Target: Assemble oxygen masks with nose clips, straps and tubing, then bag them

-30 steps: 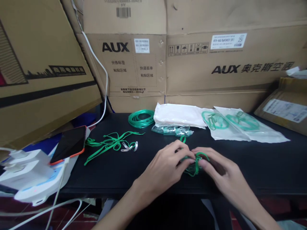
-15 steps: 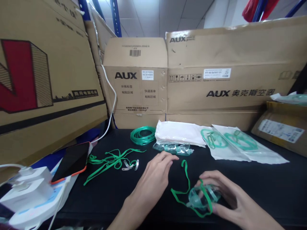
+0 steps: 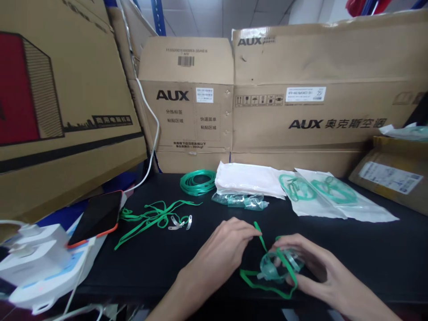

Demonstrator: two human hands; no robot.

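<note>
A clear green oxygen mask point(image 3: 270, 266) lies low at the right of the head view, on its side. My right hand point(image 3: 309, 263) is closed around its right side, thumb below and fingers above. A green elastic strap point(image 3: 265, 290) loops across the mask and trails to its left. My left hand point(image 3: 230, 243) pinches the free end of this strap between thumb and fingertips, left of the mask. Left of that hand lie several loose green straps point(image 3: 157, 214) and small metal nose clips point(image 3: 180, 222).
Behind the hands are a coil of green tubing point(image 3: 197, 183), white packets point(image 3: 249, 178), a clear mask part in plastic point(image 3: 240, 201) and bagged tubing sets point(image 3: 331, 191). A phone point(image 3: 96, 218) rests on a power strip point(image 3: 50, 285) at left. Cardboard boxes point(image 3: 187, 107) wall the back.
My left hand has come down and right and has taken the strap's free end, which was lying on the table. My right hand still holds the mask. The view has tilted slightly.
</note>
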